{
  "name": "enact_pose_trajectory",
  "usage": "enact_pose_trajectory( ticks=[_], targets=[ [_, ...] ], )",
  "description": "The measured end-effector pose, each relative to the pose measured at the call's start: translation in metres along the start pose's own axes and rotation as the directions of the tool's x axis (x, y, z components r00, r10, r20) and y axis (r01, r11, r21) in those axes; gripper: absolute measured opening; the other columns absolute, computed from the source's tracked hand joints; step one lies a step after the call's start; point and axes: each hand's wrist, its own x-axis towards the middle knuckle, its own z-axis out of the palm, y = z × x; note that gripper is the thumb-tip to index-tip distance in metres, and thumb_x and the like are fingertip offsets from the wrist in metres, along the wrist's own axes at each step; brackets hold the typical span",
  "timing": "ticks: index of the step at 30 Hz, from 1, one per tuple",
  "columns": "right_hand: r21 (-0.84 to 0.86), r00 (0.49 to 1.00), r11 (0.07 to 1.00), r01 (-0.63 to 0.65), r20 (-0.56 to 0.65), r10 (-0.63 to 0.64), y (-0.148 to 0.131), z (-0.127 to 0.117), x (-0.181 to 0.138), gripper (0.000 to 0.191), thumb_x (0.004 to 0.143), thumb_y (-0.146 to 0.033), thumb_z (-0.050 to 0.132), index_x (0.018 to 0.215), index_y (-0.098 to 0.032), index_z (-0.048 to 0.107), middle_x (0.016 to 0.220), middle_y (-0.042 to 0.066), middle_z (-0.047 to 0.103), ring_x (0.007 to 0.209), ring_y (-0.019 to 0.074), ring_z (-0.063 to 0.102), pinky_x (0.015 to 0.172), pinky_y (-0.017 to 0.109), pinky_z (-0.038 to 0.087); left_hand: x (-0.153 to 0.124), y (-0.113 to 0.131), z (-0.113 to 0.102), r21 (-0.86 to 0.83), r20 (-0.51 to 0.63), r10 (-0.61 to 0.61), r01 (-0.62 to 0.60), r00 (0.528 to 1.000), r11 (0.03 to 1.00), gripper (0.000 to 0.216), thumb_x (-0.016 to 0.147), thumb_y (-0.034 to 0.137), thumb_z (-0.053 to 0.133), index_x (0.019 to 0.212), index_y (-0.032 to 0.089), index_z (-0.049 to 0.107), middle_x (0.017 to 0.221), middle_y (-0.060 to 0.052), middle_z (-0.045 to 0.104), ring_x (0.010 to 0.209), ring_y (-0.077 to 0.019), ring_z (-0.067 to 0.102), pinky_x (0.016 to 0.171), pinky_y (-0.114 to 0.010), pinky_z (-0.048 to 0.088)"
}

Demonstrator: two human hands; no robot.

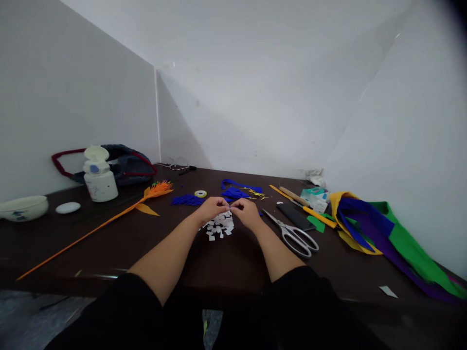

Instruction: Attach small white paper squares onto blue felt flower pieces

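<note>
My left hand and my right hand meet at the middle of the dark table, fingertips pinched together. Whatever is between them is too small to make out; a hint of blue shows at the tips. Just below lies a pile of small white paper pieces. Beyond my hands are blue fabric pieces with thin yellow strips. Left of these sit a heap of blue shreds and a small round spool. Scissors lie right of my right hand, their blades closed.
At left, an orange fabric flower on a long stem, a white bottle, a bowl and a bag. At right, a black phone, a yellow cutter and coloured cloth. Walls stand behind and at both sides.
</note>
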Motion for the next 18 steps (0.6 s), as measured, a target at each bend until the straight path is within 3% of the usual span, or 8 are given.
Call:
enact_pose_trajectory(
  ticks=[4,8,18],
  targets=[
    [-0.096,0.987,0.982,0.159,0.011,-0.159,-0.0018,0.0,-0.0001,0.005,0.069,-0.017,0.056,0.068,-0.018,0.061,0.07,0.002,0.058,0.07,0.0143,0.051,0.067,0.025,0.039,0.0004,-0.0025,-0.0007,0.008,0.028,-0.007,0.007,1.0,1.0,0.026,0.07,0.035,0.05,0.067,0.012,0.061,0.06,0.0,0.057,0.059,-0.0116,0.048,0.062,-0.024,0.037],
    [-0.156,0.969,0.957,0.246,0.046,-0.242,-0.0025,0.0012,-0.0007,0.006,0.07,-0.015,0.055,0.07,-0.018,0.061,0.072,0.003,0.057,0.075,0.0155,0.05,0.071,0.026,0.038,0.0008,-0.0044,-0.0019,0.034,0.041,-0.009,0.008,0.999,0.999,0.02,0.066,0.031,0.055,0.064,0.012,0.059,0.058,0.001,0.055,0.056,-0.0107,0.046,0.059,-0.024,0.035],
    [-0.09,0.991,0.987,0.134,0.027,-0.132,0.004,0.0054,-0.0007,0.005,0.067,-0.015,0.056,0.068,-0.018,0.059,0.07,0.001,0.057,0.067,0.0123,0.052,0.063,0.023,0.039,0.0001,-0.0027,-0.0004,0.058,0.024,0.024,-0.026,0.999,0.998,0.018,0.06,0.028,0.061,0.068,0.013,0.058,0.063,0.001,0.056,0.059,-0.0108,0.048,0.059,-0.023,0.037]
  ],
)
